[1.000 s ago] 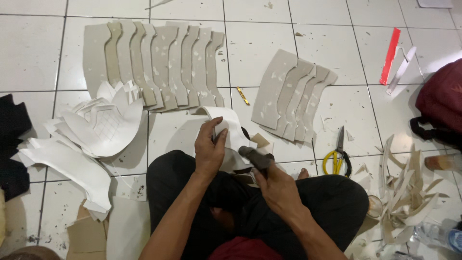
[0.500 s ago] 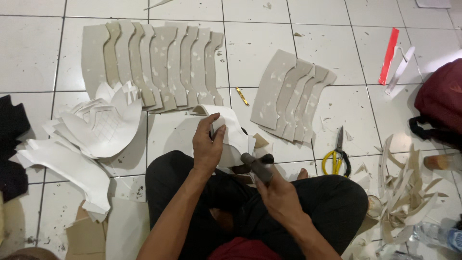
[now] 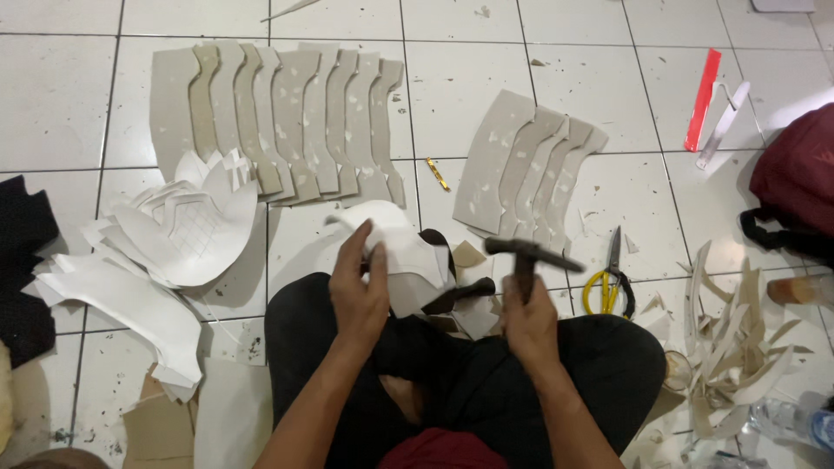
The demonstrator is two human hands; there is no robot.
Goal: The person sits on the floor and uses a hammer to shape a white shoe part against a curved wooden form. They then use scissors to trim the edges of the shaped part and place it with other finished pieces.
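Note:
I sit on a white tiled floor in black trousers. My left hand (image 3: pixel 358 287) presses a curved white cut piece (image 3: pixel 401 252) down over a dark block (image 3: pixel 452 293) between my knees. My right hand (image 3: pixel 528 320) grips the handle of a small dark hammer (image 3: pixel 532 254), its head raised above and to the right of the white piece.
Two fanned rows of beige cut pieces (image 3: pixel 278 117) (image 3: pixel 530 165) lie ahead. A heap of white shaped pieces (image 3: pixel 165 252) sits to the left. Yellow-handled scissors (image 3: pixel 610 278), offcut strips (image 3: pixel 738 347), a red strip (image 3: pixel 702 97) and a dark red bag (image 3: pixel 795 182) are on the right.
My right hand has lifted the hammer up and to the right, away from the white piece. My left hand has stayed on the piece.

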